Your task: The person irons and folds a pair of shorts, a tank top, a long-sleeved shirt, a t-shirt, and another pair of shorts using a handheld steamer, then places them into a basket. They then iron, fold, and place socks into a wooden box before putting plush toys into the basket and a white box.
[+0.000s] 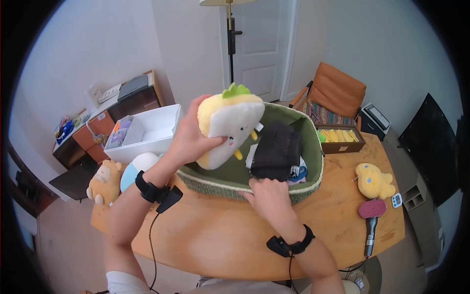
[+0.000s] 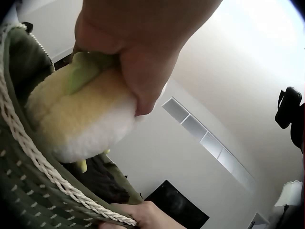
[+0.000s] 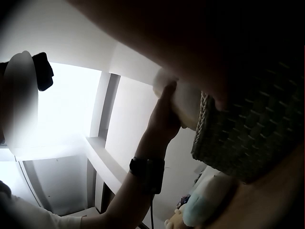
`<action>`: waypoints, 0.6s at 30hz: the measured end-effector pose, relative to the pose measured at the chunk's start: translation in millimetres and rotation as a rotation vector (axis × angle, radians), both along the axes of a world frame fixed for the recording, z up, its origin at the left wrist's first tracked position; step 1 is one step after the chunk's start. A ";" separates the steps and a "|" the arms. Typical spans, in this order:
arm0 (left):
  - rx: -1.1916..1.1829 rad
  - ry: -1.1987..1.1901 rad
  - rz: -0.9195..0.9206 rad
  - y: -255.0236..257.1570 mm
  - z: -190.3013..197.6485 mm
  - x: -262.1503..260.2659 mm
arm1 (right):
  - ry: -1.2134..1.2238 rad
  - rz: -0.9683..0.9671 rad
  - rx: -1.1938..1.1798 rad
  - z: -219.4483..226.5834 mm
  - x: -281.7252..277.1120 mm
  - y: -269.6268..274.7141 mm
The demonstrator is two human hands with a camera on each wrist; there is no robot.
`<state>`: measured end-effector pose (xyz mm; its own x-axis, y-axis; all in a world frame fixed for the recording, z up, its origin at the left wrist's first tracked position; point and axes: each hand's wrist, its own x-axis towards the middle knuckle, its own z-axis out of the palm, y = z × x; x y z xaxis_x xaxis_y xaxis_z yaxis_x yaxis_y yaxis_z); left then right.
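Observation:
A yellow and white plush toy (image 1: 235, 125) with a green leafy top and a small face hangs over the left part of a green woven basket (image 1: 208, 190). My left hand (image 1: 188, 137) grips it from the side, thumb across its white front. In the left wrist view the plush toy (image 2: 86, 117) is tilted above the basket's braided rim (image 2: 40, 160). My right hand (image 1: 271, 196) holds the near rim of the basket, fingers hooked over the edge. Inside, beside that hand, lies a dark folded cloth (image 1: 276, 152) on top of other fabric.
At the left are a white box (image 1: 147, 130) with purple fabric, a tan plush (image 1: 104, 182) and a pale blue-white plush (image 1: 133, 171). On the right are a brown box (image 1: 342, 146) with yellow items, a yellow plush (image 1: 373, 182), a pink-headed corded tool (image 1: 372, 210) and a small timer (image 1: 396, 200).

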<state>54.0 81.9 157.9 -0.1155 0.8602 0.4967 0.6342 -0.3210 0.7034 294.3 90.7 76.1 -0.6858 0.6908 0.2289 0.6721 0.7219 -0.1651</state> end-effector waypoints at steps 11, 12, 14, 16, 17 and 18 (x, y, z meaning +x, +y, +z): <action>-0.359 0.367 -0.064 22.5 -5.4 -22.9 | -0.067 0.059 0.002 -4.9 27.3 -42.8; -0.363 0.417 -0.158 30.5 -9.9 -28.7 | -0.066 0.065 -0.001 -3.0 27.2 -42.5; -0.258 0.669 -0.143 45.5 -28.7 -38.2 | -0.096 0.057 0.009 3.3 26.7 -40.0; -0.139 0.928 -0.128 62.4 -49.4 -44.0 | -0.071 0.059 0.013 1.7 24.3 -32.7; -0.144 1.141 -0.082 71.5 -61.6 -44.5 | -0.050 0.053 0.009 0.9 23.7 -29.7; -0.148 1.352 -0.036 74.9 -60.4 -37.2 | -0.047 0.051 0.010 1.0 23.2 -27.3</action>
<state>16.8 156.8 97.5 0.4077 0.9069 0.1065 0.8423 -0.3285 -0.4273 317.5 63.4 77.1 -0.7304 0.6525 0.2020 0.6412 0.7569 -0.1265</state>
